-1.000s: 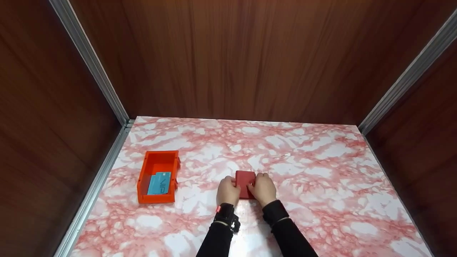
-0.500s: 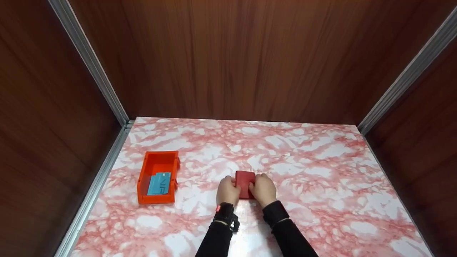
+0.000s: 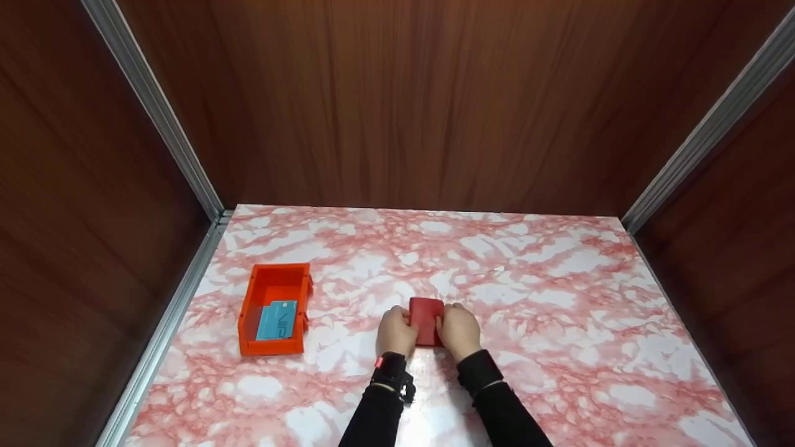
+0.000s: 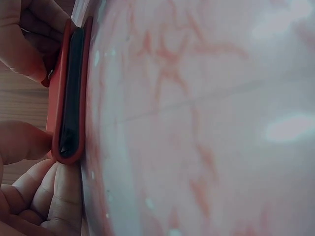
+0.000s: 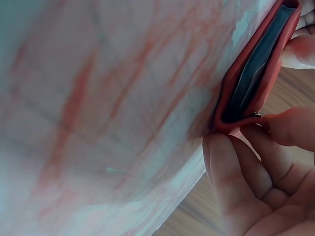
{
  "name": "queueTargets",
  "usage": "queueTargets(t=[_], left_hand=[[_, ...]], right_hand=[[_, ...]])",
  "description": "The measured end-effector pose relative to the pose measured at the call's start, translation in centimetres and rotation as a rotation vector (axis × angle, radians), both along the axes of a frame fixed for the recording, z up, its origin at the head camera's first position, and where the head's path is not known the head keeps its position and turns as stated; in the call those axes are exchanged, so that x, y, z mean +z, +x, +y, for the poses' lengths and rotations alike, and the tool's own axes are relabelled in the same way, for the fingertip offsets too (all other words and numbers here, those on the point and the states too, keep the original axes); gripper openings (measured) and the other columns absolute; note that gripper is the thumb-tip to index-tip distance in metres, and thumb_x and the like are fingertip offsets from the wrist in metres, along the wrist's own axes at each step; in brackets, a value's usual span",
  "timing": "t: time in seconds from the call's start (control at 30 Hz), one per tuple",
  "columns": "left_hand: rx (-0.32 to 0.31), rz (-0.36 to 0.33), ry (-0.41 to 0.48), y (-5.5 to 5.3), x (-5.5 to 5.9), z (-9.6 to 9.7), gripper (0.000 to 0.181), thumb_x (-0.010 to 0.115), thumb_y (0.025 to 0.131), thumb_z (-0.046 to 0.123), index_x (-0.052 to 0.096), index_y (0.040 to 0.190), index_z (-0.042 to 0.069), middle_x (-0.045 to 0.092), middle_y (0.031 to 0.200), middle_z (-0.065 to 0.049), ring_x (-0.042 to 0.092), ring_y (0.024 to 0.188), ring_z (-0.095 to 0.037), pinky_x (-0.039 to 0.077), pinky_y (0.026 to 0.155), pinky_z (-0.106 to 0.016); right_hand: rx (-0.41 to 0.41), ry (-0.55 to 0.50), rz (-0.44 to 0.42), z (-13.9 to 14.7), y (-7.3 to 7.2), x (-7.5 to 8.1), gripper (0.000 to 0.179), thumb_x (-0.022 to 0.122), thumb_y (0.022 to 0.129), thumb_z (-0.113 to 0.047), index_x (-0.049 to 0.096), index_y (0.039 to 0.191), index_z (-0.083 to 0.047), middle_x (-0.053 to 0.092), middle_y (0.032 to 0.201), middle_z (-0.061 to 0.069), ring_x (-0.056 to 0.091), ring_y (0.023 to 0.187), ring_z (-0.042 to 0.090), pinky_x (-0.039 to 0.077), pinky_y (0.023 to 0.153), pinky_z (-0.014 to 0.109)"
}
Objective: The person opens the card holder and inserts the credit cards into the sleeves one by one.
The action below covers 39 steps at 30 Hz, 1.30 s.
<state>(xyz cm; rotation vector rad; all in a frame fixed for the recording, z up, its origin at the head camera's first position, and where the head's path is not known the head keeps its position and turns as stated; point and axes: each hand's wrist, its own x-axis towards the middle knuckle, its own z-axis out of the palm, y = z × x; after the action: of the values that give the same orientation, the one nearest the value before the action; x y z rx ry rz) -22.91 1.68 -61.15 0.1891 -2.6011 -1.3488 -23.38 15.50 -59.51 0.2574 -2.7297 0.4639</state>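
Left hand [image 3: 395, 332] and right hand [image 3: 459, 329] both curled on red wallet [image 3: 426, 320], pinching its two sides. Wallet lies flat on marble tabletop [image 3: 559, 323], near front centre. Orange bin [image 3: 274, 308] well left, blue card [image 3: 277, 319] inside.

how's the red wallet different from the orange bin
The red wallet is flat, dark red and folded almost shut; the orange bin is an open-topped bright orange box holding a blue card. The left hand and right hand grip the wallet; nothing touches the bin. Both rest on the marbled table.
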Motion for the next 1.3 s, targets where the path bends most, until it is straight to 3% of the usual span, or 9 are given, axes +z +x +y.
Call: queueTargets(t=[0.27, 0.67, 0.87, 1.03, 1.3], left_hand=[[-0.003, -0.005, -0.009, -0.2, 0.0, 0.1, 0.014, 0.074, 0.077, 0.006, 0.066, 0.088, 0.005, 0.062, 0.073, 0.0, 0.062, 0.07, -0.018, 0.051, 0.067, -0.035], [0.005, -0.031, -0.01, 0.0, 0.2, 0.1, 0.016, 0.075, 0.076, 0.005, 0.066, 0.09, 0.005, 0.061, 0.077, -0.001, 0.061, 0.072, -0.018, 0.051, 0.067, -0.035], [0.005, 0.008, -0.03, -0.1, -0.1, 0.2, 0.015, 0.075, 0.076, 0.004, 0.066, 0.088, 0.005, 0.059, 0.074, 0.0, 0.06, 0.071, -0.019, 0.05, 0.067, -0.035], [0.019, 0.057, -0.052, -0.1, -0.7, 0.2, 0.014, 0.074, 0.075, 0.004, 0.065, 0.086, 0.005, 0.059, 0.073, -0.001, 0.06, 0.07, -0.02, 0.05, 0.066, -0.035], [0.019, 0.011, -0.024, -0.1, -0.6, 0.1, 0.015, 0.075, 0.077, 0.008, 0.065, 0.088, 0.007, 0.06, 0.075, 0.001, 0.061, 0.07, -0.017, 0.051, 0.066, -0.034]], right_hand=[[-0.01, 0.001, 0.005, 0.1, -0.1, -0.2, 0.018, 0.074, 0.081, -0.008, 0.061, 0.074, 0.002, 0.058, 0.069, 0.016, 0.061, 0.064, 0.039, 0.051, 0.061, 0.049], [-0.005, -0.133, -0.066, 1.1, -0.1, 0.1, 0.025, 0.072, 0.086, -0.007, 0.055, 0.067, -0.006, 0.053, 0.064, 0.007, 0.058, 0.063, 0.031, 0.048, 0.06, 0.045], [-0.011, -0.223, -0.155, 2.1, 0.0, 0.6, 0.021, 0.07, 0.087, -0.007, 0.059, 0.07, -0.006, 0.055, 0.064, 0.004, 0.056, 0.062, 0.026, 0.047, 0.06, 0.043], [-0.014, -0.266, -0.17, 3.1, 0.0, 0.8, 0.014, 0.072, 0.085, -0.005, 0.063, 0.075, -0.006, 0.061, 0.069, 0.005, 0.06, 0.066, 0.027, 0.049, 0.064, 0.044], [-0.022, -0.283, -0.195, 4.3, -0.3, 0.6, 0.01, 0.074, 0.082, -0.002, 0.064, 0.081, -0.003, 0.064, 0.074, 0.007, 0.062, 0.072, 0.029, 0.049, 0.069, 0.045]])
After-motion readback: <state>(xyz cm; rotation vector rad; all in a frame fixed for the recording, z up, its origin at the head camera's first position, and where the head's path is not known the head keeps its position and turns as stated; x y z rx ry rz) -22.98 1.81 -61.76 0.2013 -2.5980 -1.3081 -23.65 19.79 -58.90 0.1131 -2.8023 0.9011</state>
